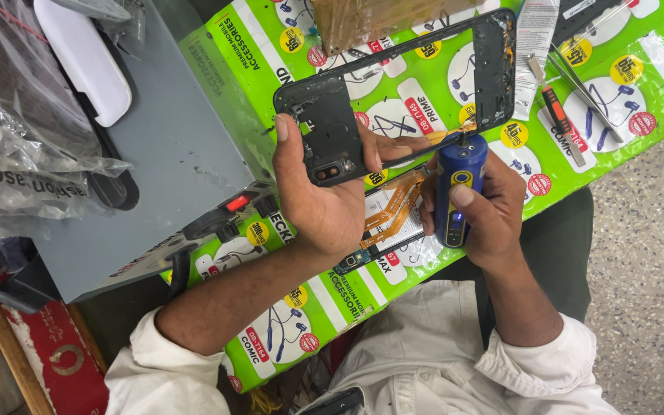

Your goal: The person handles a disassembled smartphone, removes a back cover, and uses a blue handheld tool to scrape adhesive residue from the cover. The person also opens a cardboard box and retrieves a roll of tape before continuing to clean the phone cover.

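White sleeves frame the view. Left hand (320,192) has its fingers closed around a black phone frame (393,84), held above the desk (655,69). Right hand (486,211) is wrapped around a blue electric screwdriver (455,184), tip at the frame's lower edge. Screw work seems underway; next needs a steady tip. Below the fingers lies an opened phone (390,219).

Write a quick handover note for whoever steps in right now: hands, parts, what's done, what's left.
Left hand: grips the black phone frame by its camera end, lifted over the green mat.
Right hand: holds the blue electric screwdriver, tip at the frame's lower edge.
Opened phone with orange flex cable lies under both hands; tweezers lie at the mat's far right.
Done: frame is off the phone.
Left: the work at the frame edge.
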A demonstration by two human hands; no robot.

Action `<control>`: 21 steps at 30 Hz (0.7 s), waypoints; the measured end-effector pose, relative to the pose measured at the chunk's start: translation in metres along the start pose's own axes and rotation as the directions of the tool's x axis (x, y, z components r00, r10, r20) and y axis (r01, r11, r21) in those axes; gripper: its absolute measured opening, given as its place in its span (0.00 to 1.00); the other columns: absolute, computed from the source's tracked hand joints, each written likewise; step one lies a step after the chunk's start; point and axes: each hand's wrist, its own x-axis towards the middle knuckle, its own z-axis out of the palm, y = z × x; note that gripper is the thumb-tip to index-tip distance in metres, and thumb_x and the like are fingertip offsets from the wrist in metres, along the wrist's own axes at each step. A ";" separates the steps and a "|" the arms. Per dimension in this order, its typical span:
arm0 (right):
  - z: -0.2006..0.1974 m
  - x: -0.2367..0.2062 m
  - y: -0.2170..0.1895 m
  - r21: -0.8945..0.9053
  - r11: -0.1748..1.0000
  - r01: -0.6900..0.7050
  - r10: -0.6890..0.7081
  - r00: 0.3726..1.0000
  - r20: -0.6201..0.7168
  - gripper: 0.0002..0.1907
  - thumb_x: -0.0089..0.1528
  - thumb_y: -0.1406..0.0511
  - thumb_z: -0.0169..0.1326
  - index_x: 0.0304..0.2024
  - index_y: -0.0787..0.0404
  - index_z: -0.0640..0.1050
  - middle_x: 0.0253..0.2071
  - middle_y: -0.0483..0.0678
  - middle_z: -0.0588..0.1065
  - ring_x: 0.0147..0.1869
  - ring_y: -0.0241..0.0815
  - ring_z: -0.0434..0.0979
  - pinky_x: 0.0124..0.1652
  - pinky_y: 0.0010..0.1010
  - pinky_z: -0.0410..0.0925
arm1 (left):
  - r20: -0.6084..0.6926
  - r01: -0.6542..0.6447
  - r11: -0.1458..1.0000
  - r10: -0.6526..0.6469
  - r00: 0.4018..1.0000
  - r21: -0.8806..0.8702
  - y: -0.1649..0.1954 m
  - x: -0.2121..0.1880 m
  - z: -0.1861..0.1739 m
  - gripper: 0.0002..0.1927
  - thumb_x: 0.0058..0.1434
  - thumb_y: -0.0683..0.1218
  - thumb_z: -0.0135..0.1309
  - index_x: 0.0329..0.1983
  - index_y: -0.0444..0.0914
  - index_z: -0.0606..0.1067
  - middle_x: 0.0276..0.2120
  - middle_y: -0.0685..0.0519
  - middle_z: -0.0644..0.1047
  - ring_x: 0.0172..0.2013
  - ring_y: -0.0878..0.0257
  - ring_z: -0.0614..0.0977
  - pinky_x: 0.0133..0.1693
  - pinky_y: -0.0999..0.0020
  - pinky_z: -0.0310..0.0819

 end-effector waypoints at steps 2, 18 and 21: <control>0.000 0.000 -0.001 0.007 1.000 -0.006 0.006 1.000 -0.001 0.23 0.67 0.59 0.56 0.54 0.73 0.70 0.32 0.56 0.73 0.28 0.43 0.74 0.30 0.32 0.71 | 0.020 0.021 0.998 -0.020 1.000 -0.058 0.000 0.001 0.000 0.38 0.78 0.66 0.31 0.33 0.28 0.71 0.26 0.39 0.75 0.37 0.45 0.83 0.56 0.46 0.77; -0.010 0.005 -0.009 0.312 0.950 -0.002 0.065 0.979 -0.192 0.26 0.69 0.53 0.54 0.54 0.70 0.68 0.30 0.58 0.71 0.24 0.49 0.74 0.27 0.36 0.70 | 0.005 0.031 0.997 -0.031 1.000 -0.068 0.013 0.004 0.002 0.38 0.77 0.68 0.32 0.30 0.31 0.69 0.24 0.40 0.74 0.35 0.44 0.84 0.53 0.43 0.78; -0.013 0.004 -0.009 0.307 0.951 0.047 -0.016 0.995 -0.101 0.27 0.69 0.53 0.55 0.54 0.71 0.68 0.29 0.58 0.70 0.24 0.50 0.74 0.27 0.36 0.70 | -0.015 0.072 0.996 -0.073 0.997 -0.050 0.013 0.003 0.004 0.37 0.73 0.69 0.29 0.31 0.32 0.68 0.28 0.40 0.76 0.41 0.43 0.84 0.57 0.43 0.76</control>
